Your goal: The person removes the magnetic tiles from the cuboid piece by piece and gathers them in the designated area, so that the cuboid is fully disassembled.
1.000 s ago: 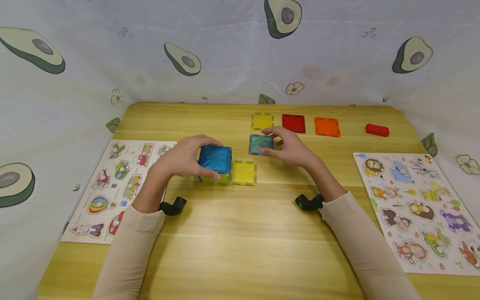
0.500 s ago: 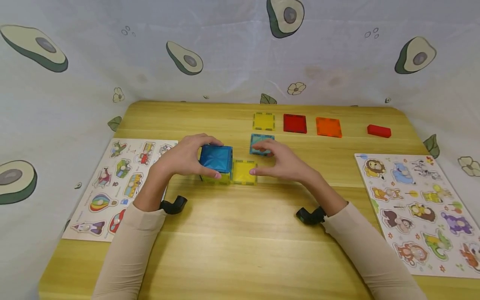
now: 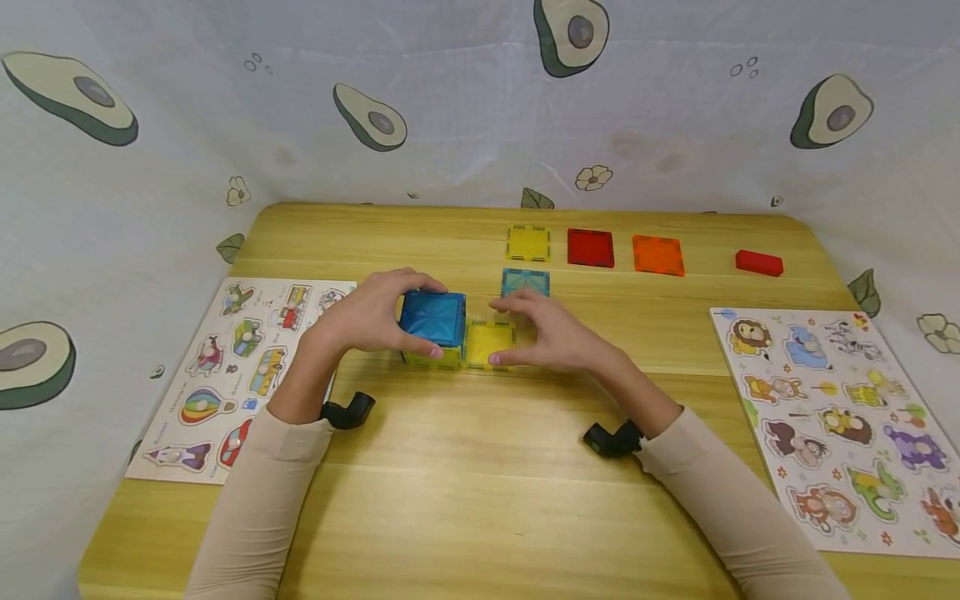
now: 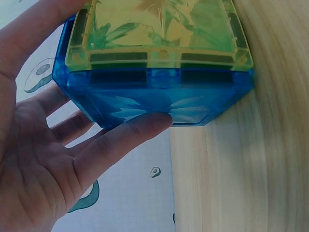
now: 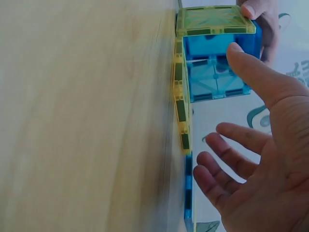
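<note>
Holding the blue-and-yellow box (image 3: 432, 318) in the left hand (image 3: 367, 312), on the table (image 3: 480, 483) left of centre. Gripping with thumb on the near side, fingers round the far side. Blue on top, yellow on the near side, open toward the right. Flat just right of it: near yellow tile (image 3: 487, 342). Over that tile's right part, with thumb near and fingers far, spread well apart and loosely curved: right hand (image 3: 551, 333). Can't tell whether touching the tile. Just beyond, partly hidden by the fingers: light-blue tile (image 3: 525, 279). Along the far side, left to right: far yellow tile (image 3: 528, 242), red tile (image 3: 590, 247), orange tile (image 3: 658, 255), then red block (image 3: 759, 262) well apart. At far left of the table, partly behind the left arm: vehicle puzzle board (image 3: 216, 321). At far right: animal puzzle board (image 3: 802, 473). Behind everything: avocado-print cloth (image 3: 465, 108).
</note>
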Demonstrator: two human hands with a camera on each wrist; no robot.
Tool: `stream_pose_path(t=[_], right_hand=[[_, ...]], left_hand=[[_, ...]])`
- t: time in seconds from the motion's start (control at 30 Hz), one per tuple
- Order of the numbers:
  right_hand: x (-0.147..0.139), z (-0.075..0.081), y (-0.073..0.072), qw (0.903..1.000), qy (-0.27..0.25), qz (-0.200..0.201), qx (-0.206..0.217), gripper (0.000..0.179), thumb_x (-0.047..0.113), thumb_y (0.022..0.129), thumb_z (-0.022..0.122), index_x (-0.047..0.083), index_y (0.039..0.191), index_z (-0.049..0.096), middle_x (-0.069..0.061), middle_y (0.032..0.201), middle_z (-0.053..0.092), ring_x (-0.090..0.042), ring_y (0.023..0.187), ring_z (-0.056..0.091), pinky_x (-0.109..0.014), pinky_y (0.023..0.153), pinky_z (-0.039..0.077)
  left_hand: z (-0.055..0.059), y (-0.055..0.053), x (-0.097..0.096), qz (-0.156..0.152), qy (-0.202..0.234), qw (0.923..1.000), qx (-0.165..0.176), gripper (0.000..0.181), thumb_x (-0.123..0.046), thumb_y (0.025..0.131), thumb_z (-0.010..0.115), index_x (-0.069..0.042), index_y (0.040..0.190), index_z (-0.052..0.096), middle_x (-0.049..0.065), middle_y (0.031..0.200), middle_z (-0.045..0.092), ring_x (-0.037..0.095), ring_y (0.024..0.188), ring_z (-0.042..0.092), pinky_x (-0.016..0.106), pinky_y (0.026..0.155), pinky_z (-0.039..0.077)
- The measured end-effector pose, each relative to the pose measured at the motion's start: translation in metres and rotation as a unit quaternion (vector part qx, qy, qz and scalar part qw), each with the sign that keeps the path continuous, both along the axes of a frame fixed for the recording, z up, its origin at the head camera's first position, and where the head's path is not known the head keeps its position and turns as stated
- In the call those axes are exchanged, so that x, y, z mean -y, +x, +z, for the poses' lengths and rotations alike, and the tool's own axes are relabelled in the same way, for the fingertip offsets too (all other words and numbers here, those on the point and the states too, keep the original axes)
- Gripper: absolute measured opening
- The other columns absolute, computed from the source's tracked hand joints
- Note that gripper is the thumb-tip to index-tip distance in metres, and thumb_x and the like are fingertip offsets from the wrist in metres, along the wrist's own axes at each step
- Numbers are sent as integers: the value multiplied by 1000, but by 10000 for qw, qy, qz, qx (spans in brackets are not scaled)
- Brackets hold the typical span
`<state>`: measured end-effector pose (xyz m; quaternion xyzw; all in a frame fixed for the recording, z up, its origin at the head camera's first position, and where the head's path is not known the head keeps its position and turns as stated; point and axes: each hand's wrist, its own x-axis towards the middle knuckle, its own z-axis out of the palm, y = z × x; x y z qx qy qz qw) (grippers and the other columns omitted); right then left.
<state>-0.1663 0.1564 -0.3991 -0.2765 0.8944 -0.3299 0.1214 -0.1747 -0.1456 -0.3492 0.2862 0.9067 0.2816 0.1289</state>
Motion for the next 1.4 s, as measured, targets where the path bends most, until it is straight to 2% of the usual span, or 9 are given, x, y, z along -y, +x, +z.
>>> stream_pose_path(t=[0.37, 0.77, 1.07, 1.4], right_hand=[[8, -4, 1, 9998, 142, 154, -10, 81, 49, 83, 84, 10, 148, 56, -10, 147, 53, -31, 137, 48, -54, 117, 40], [18, -7, 2, 9989, 331, 289, -139, 86, 53, 79, 87, 10, 147, 57, -12, 143, 56, -30, 134, 48, -53, 115, 42], [21, -7, 3, 9963, 692, 394, -322, 85, 45, 79, 88, 8, 148, 55, -12, 142, 55, -30, 131, 49, -51, 112, 44], [22, -3, 7, 9957, 849, 234, -295, 81, 45, 77, 89, 8, 142, 61, -9, 133, 57, -26, 122, 51, -46, 108, 47]], left_hand=[[0, 1, -1, 46, -32, 10000, 11, 85, -52, 72, 92, -20, 143, 59, 8, 145, 58, 31, 123, 56, 49, 97, 54], [0, 1, -1, 52, 21, 10000, 59, 85, -51, 72, 92, -20, 143, 58, 8, 144, 58, 31, 121, 57, 48, 96, 55], [-1, 1, -1, 119, 16, 9999, 59, 85, -53, 71, 92, -20, 143, 59, 8, 145, 58, 31, 123, 56, 49, 97, 54], [0, 1, -2, 147, 35, 9998, 102, 85, -52, 70, 92, -20, 142, 59, 8, 143, 59, 30, 121, 57, 48, 95, 55]])
